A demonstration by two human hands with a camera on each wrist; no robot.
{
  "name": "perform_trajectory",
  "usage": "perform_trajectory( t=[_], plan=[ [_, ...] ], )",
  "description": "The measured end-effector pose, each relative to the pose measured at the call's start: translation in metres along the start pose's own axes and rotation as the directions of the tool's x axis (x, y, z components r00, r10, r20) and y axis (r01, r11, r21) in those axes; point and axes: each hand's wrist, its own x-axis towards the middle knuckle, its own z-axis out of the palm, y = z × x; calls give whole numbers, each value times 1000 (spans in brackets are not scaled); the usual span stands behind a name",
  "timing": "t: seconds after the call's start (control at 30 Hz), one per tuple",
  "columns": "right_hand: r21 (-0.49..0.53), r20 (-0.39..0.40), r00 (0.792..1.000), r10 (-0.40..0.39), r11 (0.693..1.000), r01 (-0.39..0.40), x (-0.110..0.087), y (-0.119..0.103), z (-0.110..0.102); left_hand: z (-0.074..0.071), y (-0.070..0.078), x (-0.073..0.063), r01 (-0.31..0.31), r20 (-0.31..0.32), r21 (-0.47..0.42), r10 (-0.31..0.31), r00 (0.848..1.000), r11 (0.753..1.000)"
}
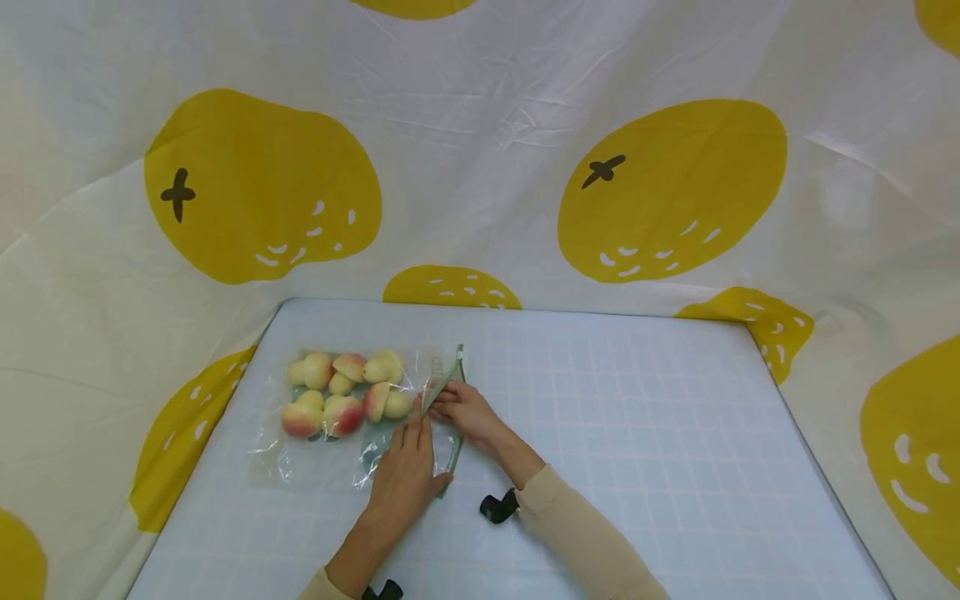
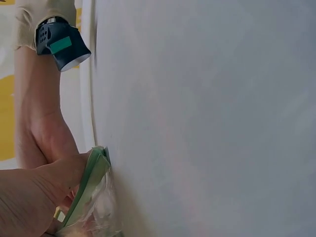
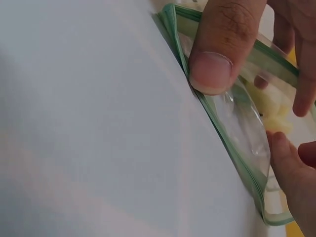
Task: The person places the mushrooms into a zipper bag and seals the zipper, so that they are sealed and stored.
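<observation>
A clear zip bag [image 1: 330, 471] lies on the left of the table, its green zip edge [image 1: 455, 454] facing right. Inside are several mushroom-shaped pieces [image 1: 342, 414], cream yellow with pink-red caps. My left hand [image 1: 405, 471] rests on the bag near its mouth, fingers straight and thumb spread toward the zip edge. At the far part of the mouth, my right hand [image 1: 467, 414] pinches the upper zip strip [image 3: 276, 64], thumb on one side and fingers on the other. The two strips stand apart there, as the right wrist view shows.
The pale table [image 1: 637, 433] carries a faint grid. A black wrist camera [image 1: 498, 506] sits by the right cuff, another [image 1: 386, 590] by the left. Behind hangs a white cloth [image 1: 480, 192] printed with yellow fruit.
</observation>
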Motion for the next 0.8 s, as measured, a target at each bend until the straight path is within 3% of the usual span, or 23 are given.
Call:
perform_trajectory(
  t=[0.8],
  plan=[
    [-70, -62, 995, -83, 994, 78, -32, -24, -31, -1, 2, 1, 41, 59, -23, -39, 997, 999]
  ],
)
